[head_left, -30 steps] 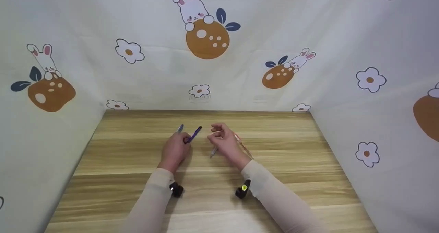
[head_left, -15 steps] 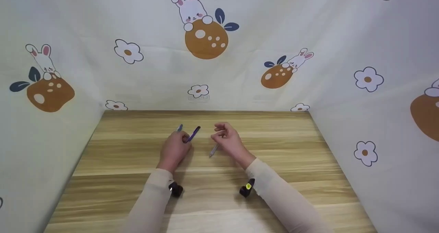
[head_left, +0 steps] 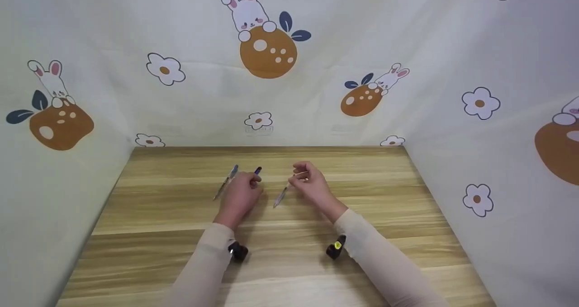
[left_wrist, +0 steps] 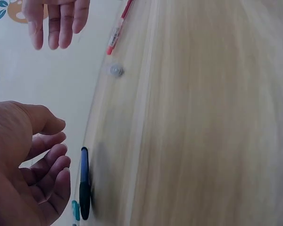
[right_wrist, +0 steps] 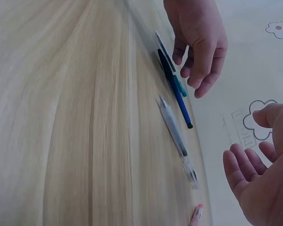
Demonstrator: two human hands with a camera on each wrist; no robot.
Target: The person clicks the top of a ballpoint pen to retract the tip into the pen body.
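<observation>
My left hand (head_left: 239, 196) hovers over a dark blue pen (right_wrist: 177, 92), fingers loosely curled and holding nothing. In the left wrist view a gap shows between its fingertips and the pen. Just left of it lies a slim pen with a teal clip (head_left: 225, 182), partly covered by the hand in the head view. My right hand (head_left: 312, 185) is raised with fingers bent and spread, nothing between them. Below it on the table lies a clear-barrelled pen (right_wrist: 172, 125). Beyond that, a red-ended pen (left_wrist: 118, 30) shows in both wrist views.
The wood-grain table (head_left: 280, 262) is bounded by a pale cloth (head_left: 203, 103) printed with rabbits, oranges and flowers at the back and both sides. A small black camera is worn on each wrist.
My left hand has let go of the blue pen and shifted slightly right, uncovering more of the teal-clipped pen. My right hand has drifted right, showing more of the clear pen.
</observation>
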